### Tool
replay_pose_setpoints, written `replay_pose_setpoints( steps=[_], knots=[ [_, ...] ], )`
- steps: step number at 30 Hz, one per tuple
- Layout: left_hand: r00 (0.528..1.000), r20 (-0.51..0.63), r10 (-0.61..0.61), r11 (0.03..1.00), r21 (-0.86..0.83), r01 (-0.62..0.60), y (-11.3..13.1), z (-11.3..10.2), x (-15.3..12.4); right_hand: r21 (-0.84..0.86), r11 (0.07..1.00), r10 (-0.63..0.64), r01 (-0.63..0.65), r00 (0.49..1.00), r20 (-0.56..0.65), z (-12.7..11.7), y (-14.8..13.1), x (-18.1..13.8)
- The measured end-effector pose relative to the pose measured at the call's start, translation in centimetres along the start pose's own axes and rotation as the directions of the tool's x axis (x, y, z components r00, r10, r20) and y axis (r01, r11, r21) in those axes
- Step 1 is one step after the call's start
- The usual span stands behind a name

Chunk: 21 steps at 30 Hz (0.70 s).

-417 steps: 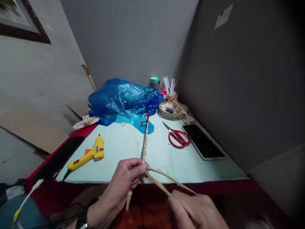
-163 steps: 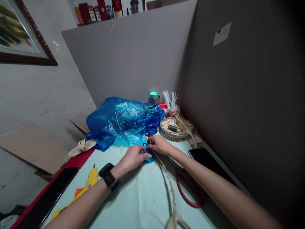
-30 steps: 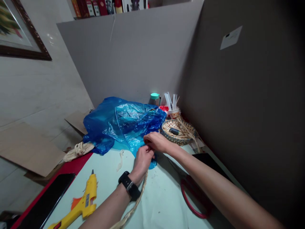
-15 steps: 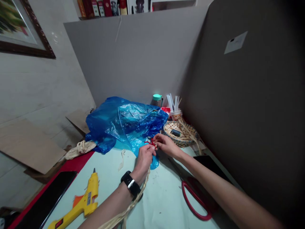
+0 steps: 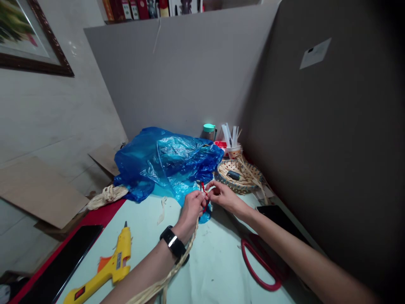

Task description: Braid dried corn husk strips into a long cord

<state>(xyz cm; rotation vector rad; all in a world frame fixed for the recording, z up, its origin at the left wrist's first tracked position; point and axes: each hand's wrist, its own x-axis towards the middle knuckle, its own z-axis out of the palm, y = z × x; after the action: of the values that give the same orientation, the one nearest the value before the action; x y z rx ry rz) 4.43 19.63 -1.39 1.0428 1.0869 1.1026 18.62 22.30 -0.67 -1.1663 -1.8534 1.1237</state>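
Note:
Above the table's middle, my left hand (image 5: pixel 193 205) pinches the end of a pale raffia braid (image 5: pixel 178 266), which trails down along the wrist and forearm toward the bottom edge. A thin red cord (image 5: pixel 203 185) stands out around the fingertips, partly hidden by them. My right hand (image 5: pixel 225 197) meets it from the right, its thumb and forefinger closed together at the cord; exactly what lies between them is too small to make out clearly. Below the right forearm lies a pair of red-handled scissors (image 5: pixel 253 264), partly covered by the arm.
A yellow glue gun (image 5: pixel 118 257) and a black phone (image 5: pixel 68 261) lie at left. A crumpled blue plastic bag (image 5: pixel 152 162) spreads behind my hands. A woven basket (image 5: pixel 221 177) holds a dark spool (image 5: pixel 233 175); behind it stand a cup of white sticks (image 5: pixel 234 152) and a jar (image 5: pixel 209 131).
The red cord, which stuck out leftward in a loop, now stands upright and also hangs below my left fingertips. My right hand has turned slightly and shifted a little to the right.

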Motion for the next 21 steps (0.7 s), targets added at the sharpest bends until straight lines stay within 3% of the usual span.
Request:
replay_pose_setpoints(
  steps=[6, 11, 15, 18, 21],
  knots=[
    [1.000, -0.022, 0.004, 0.999, 0.049, -0.003, -0.1, 0.1, 0.0, -0.289, 0.957, -0.007, 0.032, 0.996, 0.086, -1.2, -1.6, -0.6],
    [0.998, -0.048, 0.027, 0.995, 0.101, -0.022, 0.3, -0.2, 0.0, -0.550, 0.831, -0.073, 0.084, 0.996, 0.043, -3.0, -3.5, -0.5],
    [0.997, -0.069, 0.025, 0.993, 0.120, -0.017, 0.5, -0.3, -0.1, -0.654, 0.739, -0.100, 0.162, 0.986, 0.131, -2.9, -4.8, -1.2],
    [0.997, -0.072, -0.008, 0.992, 0.124, 0.017, 0.3, -0.3, -0.1, -0.708, 0.662, -0.096, 0.246, 0.965, 0.245, -2.2, -4.6, -2.0],
    [0.998, -0.049, -0.039, 0.990, 0.135, 0.045, 0.0, -0.1, 0.1, -0.783, 0.587, -0.032, 0.207, 0.972, 0.233, -2.1, -3.3, -1.4]
  ],
)
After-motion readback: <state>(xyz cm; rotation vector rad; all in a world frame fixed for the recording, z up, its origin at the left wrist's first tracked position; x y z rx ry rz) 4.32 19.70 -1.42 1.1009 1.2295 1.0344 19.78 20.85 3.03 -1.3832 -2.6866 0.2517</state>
